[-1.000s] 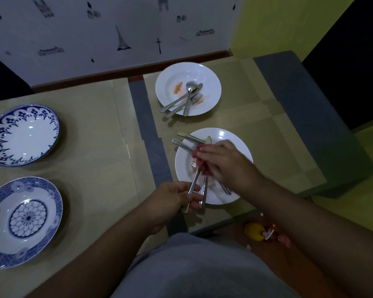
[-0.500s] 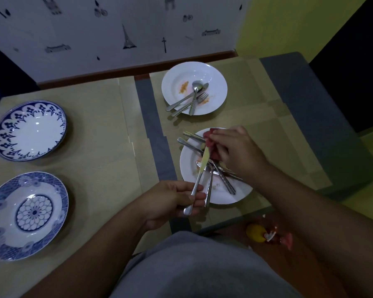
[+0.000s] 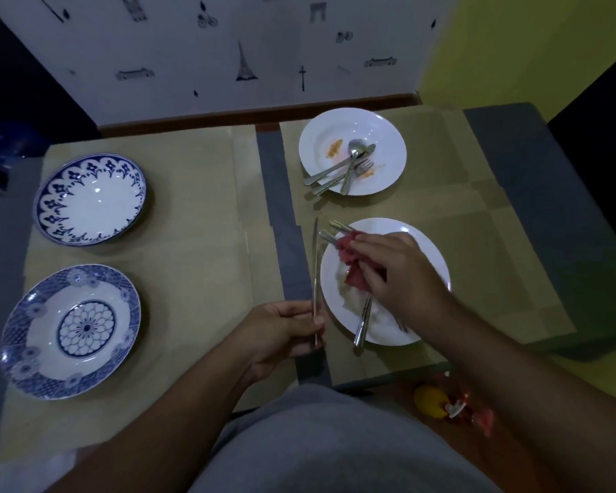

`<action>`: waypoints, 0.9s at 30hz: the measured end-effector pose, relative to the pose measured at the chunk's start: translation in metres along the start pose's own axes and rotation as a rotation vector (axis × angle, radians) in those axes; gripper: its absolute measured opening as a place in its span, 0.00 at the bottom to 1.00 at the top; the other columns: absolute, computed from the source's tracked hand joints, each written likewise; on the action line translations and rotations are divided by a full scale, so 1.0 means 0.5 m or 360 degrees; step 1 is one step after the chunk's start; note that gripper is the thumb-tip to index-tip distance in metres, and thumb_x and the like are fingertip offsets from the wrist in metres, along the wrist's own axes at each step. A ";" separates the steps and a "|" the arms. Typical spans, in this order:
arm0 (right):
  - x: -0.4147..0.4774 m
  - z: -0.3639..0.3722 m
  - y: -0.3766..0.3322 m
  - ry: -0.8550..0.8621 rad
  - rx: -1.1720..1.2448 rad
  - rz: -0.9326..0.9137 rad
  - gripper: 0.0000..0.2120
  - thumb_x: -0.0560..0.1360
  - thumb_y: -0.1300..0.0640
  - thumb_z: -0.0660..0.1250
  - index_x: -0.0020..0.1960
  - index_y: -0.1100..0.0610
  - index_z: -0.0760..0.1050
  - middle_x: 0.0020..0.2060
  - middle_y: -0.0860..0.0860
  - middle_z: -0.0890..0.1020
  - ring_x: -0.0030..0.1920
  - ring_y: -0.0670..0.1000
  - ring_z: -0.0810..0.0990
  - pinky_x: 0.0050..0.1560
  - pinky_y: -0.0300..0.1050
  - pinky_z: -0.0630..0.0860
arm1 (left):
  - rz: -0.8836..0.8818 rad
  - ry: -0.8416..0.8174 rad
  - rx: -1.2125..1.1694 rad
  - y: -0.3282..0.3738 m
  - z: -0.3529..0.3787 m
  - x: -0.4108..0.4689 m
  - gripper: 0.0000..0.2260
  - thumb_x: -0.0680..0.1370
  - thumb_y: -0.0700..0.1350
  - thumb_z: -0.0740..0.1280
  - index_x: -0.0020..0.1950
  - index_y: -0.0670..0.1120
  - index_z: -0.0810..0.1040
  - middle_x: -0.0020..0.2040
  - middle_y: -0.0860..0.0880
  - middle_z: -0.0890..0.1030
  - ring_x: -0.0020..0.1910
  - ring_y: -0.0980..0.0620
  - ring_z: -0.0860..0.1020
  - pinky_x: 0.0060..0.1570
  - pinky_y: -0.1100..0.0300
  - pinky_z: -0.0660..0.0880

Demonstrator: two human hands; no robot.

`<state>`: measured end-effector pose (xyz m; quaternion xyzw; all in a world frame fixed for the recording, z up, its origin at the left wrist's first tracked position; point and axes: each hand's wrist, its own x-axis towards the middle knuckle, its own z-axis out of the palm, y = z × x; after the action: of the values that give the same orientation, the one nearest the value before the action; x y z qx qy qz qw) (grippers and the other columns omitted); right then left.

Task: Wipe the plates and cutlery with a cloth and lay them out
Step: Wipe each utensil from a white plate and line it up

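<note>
Knife drawn clear of the near white plate, now upright in the left hand, grip clamped on its handle beside the plate's left rim; the right hand, grip closed on the red cloth, has shifted to the remaining cutlery there. Laying the knife out looks next. Bare surface lies open leftward, short of the blue-patterned plates; the front edge is near

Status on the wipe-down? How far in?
Early-mid. The two blue plates look clean and laid out at left. In hand: left hand holds a knife, right hand holds the red cloth over the near white plate. Left: that plate's other cutlery, and the stained far plate with its cutlery.
</note>
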<state>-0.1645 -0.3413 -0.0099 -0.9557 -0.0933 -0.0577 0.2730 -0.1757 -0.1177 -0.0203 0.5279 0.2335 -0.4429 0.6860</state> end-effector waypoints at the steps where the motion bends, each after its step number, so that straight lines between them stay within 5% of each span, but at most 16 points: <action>1: -0.001 0.015 -0.010 -0.0053 -0.0017 -0.0028 0.18 0.73 0.63 0.70 0.63 0.54 0.79 0.60 0.50 0.81 0.58 0.54 0.76 0.62 0.46 0.70 | 0.0016 0.0046 -0.0015 -0.004 -0.007 -0.002 0.11 0.76 0.31 0.69 0.57 0.38 0.82 0.47 0.43 0.87 0.43 0.51 0.86 0.38 0.59 0.83; 6: 0.012 0.092 -0.067 -0.0218 -0.0016 -0.0222 0.17 0.74 0.61 0.69 0.63 0.55 0.79 0.61 0.50 0.81 0.57 0.55 0.76 0.61 0.51 0.71 | 0.0084 0.0263 -0.0019 -0.026 -0.060 -0.018 0.08 0.77 0.33 0.70 0.56 0.38 0.83 0.46 0.43 0.87 0.42 0.47 0.83 0.41 0.57 0.84; 12: 0.053 0.155 -0.155 -0.0207 0.0159 -0.0521 0.16 0.71 0.66 0.70 0.58 0.59 0.81 0.56 0.53 0.83 0.56 0.48 0.74 0.59 0.34 0.61 | 0.0158 0.0586 -0.0066 -0.056 -0.171 -0.053 0.07 0.77 0.34 0.70 0.53 0.41 0.84 0.43 0.43 0.84 0.37 0.50 0.81 0.36 0.63 0.80; 16: 0.074 0.206 -0.199 -0.0240 0.0256 -0.0680 0.14 0.71 0.66 0.68 0.55 0.62 0.82 0.54 0.56 0.84 0.56 0.49 0.77 0.59 0.40 0.66 | 0.0126 0.0742 -0.0130 -0.080 -0.251 -0.065 0.08 0.78 0.32 0.69 0.54 0.39 0.85 0.44 0.41 0.85 0.35 0.51 0.82 0.33 0.62 0.80; 20: 0.080 0.245 -0.234 -0.0381 0.0255 -0.0726 0.14 0.75 0.59 0.64 0.57 0.59 0.82 0.55 0.54 0.84 0.54 0.54 0.80 0.57 0.43 0.68 | 0.0093 0.0788 -0.0118 -0.099 -0.307 -0.073 0.07 0.78 0.33 0.69 0.44 0.41 0.86 0.44 0.40 0.80 0.40 0.47 0.78 0.34 0.57 0.80; 24: 0.078 0.269 -0.248 -0.0536 0.0196 -0.0638 0.15 0.75 0.61 0.67 0.61 0.55 0.80 0.59 0.51 0.82 0.55 0.57 0.78 0.58 0.49 0.72 | 0.0075 0.0829 -0.0367 -0.093 -0.332 -0.078 0.11 0.76 0.31 0.71 0.57 0.35 0.80 0.42 0.42 0.84 0.31 0.53 0.84 0.29 0.59 0.81; 27: 0.077 0.282 -0.255 -0.0610 0.0166 -0.0615 0.16 0.74 0.62 0.70 0.62 0.54 0.80 0.60 0.50 0.82 0.55 0.57 0.77 0.57 0.53 0.74 | 0.0075 0.0811 -0.0400 -0.084 -0.346 -0.078 0.12 0.74 0.31 0.72 0.58 0.31 0.80 0.37 0.42 0.85 0.30 0.51 0.83 0.28 0.59 0.80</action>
<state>-0.1451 -0.1540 -0.0577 -0.8984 -0.3265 0.0782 0.2831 -0.2056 0.0551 -0.0691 0.5383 0.4392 -0.2475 0.6753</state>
